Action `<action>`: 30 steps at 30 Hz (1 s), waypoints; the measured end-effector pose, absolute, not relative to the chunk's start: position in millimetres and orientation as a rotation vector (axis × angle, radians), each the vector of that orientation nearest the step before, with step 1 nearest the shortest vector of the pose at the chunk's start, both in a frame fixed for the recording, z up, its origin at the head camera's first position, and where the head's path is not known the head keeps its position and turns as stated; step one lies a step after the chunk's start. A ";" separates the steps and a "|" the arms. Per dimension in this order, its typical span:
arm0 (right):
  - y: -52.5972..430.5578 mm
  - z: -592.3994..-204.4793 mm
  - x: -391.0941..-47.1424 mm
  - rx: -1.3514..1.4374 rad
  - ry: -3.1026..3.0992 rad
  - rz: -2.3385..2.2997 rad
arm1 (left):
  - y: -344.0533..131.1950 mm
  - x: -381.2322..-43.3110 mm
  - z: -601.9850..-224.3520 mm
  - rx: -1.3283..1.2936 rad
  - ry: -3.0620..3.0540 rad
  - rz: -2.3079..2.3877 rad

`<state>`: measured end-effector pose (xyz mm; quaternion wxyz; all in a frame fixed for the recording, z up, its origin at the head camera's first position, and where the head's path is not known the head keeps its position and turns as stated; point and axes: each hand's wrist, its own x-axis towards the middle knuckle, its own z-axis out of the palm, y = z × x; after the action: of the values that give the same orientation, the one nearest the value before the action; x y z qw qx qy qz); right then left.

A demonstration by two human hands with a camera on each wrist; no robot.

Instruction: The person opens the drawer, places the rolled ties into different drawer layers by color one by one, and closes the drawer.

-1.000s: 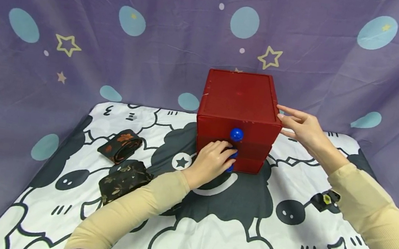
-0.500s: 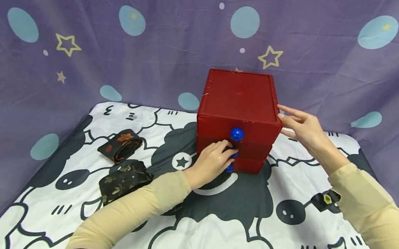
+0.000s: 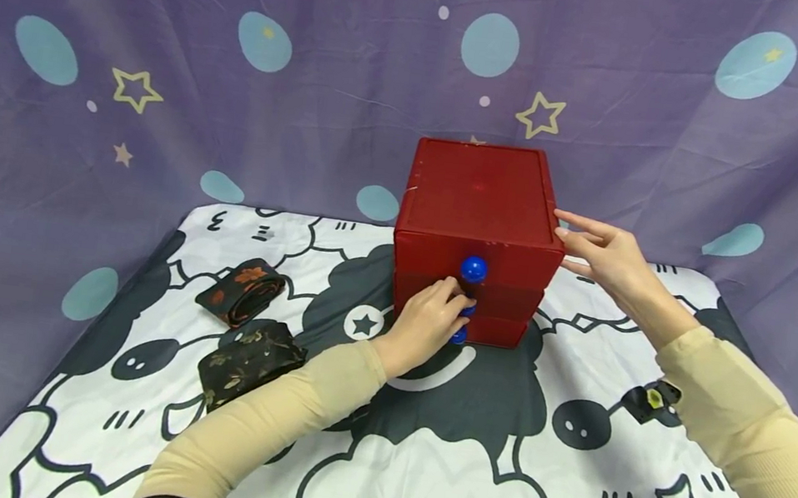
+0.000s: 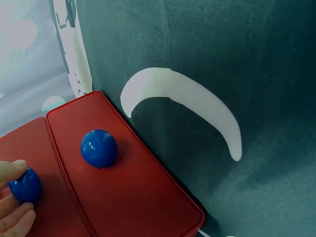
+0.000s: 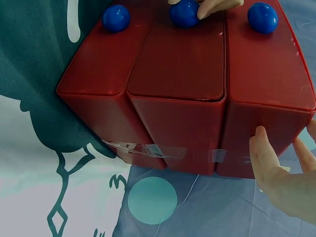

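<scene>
A red drawer unit [image 3: 482,193] stands at the back of the table, three drawers high, each front bearing a round blue knob. My left hand [image 3: 423,324] pinches the middle knob [image 5: 184,14] between thumb and fingers, also seen in the left wrist view. The top knob [image 3: 474,269] and the bottom knob [image 4: 98,148] are free of any hand. Against the unit's right side, near its upper edge, my right hand [image 3: 610,256] rests its fingertips, the fingers spread and fairly straight. Clear tape [image 5: 173,152] runs across that side.
Left of the unit lie a rolled black band [image 3: 242,291] with orange flowers and a black cloth bundle [image 3: 251,360] with gold leaves, near my left sleeve. A small black thing with a yellow spot [image 3: 654,398] lies beside my right sleeve. A purple curtain [image 3: 307,144] hangs behind.
The left hand has shifted very slightly, its knuckles a little higher at the middle knob. The right hand and the drawer unit look the same.
</scene>
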<state>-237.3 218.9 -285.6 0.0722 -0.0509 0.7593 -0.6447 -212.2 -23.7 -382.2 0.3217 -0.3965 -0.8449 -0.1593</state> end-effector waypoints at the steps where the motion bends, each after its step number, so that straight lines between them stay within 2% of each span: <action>1: 218.9 -285.5 -237.3 -0.152 2.283 -1.935 | -23.7 -211.9 -382.2 -1.040 -2.220 -0.413; 30: 218.7 -284.8 -237.8 -0.152 2.251 -1.961 | -28.4 -203.2 -381.1 -1.095 -2.194 -0.393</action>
<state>-237.8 218.7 -284.8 0.0759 -0.0508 0.7508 -0.6542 -203.2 -28.4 -381.1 0.3235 -0.4172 -0.8360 -0.1497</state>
